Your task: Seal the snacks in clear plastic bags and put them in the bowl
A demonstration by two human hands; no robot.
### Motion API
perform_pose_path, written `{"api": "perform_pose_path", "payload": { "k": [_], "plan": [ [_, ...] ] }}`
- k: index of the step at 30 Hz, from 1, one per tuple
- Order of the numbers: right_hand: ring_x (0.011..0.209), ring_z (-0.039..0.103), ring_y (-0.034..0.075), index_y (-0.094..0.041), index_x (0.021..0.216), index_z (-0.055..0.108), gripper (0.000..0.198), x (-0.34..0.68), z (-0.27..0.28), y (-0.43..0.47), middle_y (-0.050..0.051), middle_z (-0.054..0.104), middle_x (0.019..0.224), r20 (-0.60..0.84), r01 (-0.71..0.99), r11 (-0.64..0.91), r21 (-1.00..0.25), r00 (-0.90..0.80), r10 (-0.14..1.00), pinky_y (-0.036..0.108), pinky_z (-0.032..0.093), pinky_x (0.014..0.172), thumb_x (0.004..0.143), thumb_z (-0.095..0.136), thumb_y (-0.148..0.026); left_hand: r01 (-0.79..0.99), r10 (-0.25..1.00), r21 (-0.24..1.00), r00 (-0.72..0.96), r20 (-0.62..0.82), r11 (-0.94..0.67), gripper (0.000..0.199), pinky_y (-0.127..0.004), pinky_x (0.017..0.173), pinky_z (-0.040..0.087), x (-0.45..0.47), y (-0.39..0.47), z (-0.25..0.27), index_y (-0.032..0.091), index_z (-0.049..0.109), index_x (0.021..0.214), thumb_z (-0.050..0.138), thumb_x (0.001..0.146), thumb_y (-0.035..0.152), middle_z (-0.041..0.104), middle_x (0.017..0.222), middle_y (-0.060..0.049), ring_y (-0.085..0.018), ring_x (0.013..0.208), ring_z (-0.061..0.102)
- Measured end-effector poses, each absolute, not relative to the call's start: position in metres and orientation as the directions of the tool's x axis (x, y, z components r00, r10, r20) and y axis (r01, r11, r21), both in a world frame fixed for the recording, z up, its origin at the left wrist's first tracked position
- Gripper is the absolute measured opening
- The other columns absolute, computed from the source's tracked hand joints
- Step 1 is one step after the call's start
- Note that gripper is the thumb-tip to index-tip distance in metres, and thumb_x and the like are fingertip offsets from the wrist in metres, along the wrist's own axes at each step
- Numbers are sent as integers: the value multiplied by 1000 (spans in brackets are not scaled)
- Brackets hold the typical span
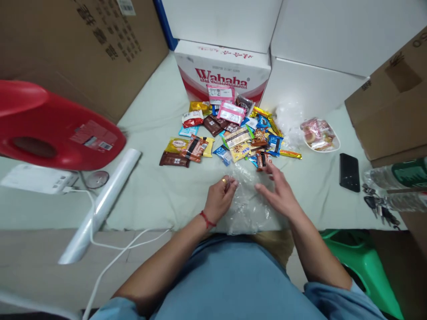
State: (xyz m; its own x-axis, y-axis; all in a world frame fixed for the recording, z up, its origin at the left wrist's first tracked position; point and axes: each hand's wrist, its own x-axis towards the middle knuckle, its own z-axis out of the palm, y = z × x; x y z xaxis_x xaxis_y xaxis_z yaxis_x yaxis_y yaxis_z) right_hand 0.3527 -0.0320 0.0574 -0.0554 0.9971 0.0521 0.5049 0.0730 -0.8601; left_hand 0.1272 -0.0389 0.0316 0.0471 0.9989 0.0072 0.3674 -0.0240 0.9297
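Note:
A clear plastic bag (248, 211) lies at the table's front edge between my hands. My left hand (219, 198) is closed, pinching the bag's left upper edge. My right hand (280, 194) is open above the bag's right side, thumb and fingers apart. Its fingertips are close to a small brown snack packet (263, 159); whether they touch it I cannot tell. Beyond the hands spreads a pile of wrapped snacks, among them a pink-and-white packet (231, 113), a blue packet (223, 154) and a dark brown packet (174, 159).
Behind the pile stands a Wahaha carton (223, 66). On the right are a white bowl (335, 144) of wrapped snacks, a black phone (349, 172), keys (380, 206) and plastic bottles (408, 173). To the left are a red jug (60, 129), a plastic-film roll (100, 206) and a white cable (91, 222).

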Motion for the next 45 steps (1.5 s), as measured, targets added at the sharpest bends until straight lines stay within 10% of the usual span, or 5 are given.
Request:
{"api": "perform_pose_path", "payload": {
  "k": [16,21,27,32,45],
  "plan": [
    [51,51,15,-26,92,57,44,331,14,-7,-4,59,68,-75,325,-146,-934,221,972,28,43,53,98,54,-69,309,921,891,-311,-235,332,46,-29,54,38,24,-33,12,23,62,93,46,100,66,48,57,5,-16,52,47],
    [44,48,12,-25,91,55,52,331,14,0,-5,59,66,-202,230,-252,-940,221,954,26,36,43,89,61,-77,611,875,779,-445,190,142,36,-38,86,51,30,-31,25,19,59,114,53,97,51,68,103,-10,-25,96,64],
    [85,74,23,-28,157,35,91,331,28,-14,8,74,106,-254,74,-261,-962,101,962,36,62,69,88,61,-80,788,943,590,-38,330,-175,31,-46,106,43,48,-58,27,22,69,102,42,106,37,75,103,-11,-26,107,68],
    [81,71,17,-38,169,10,131,335,35,-46,6,68,124,-304,92,-302,-949,-16,952,39,64,78,69,94,-51,851,970,469,180,165,-237,49,-67,127,12,57,-75,7,21,58,148,41,106,39,59,156,-19,-35,148,52],
    [75,70,21,-26,148,52,74,390,38,-57,7,72,106,-385,467,-346,-814,12,923,38,60,65,84,78,-52,813,917,426,368,154,-398,54,-68,130,8,29,-73,7,30,43,162,40,109,38,49,166,-13,-32,159,38]
  ]
}}
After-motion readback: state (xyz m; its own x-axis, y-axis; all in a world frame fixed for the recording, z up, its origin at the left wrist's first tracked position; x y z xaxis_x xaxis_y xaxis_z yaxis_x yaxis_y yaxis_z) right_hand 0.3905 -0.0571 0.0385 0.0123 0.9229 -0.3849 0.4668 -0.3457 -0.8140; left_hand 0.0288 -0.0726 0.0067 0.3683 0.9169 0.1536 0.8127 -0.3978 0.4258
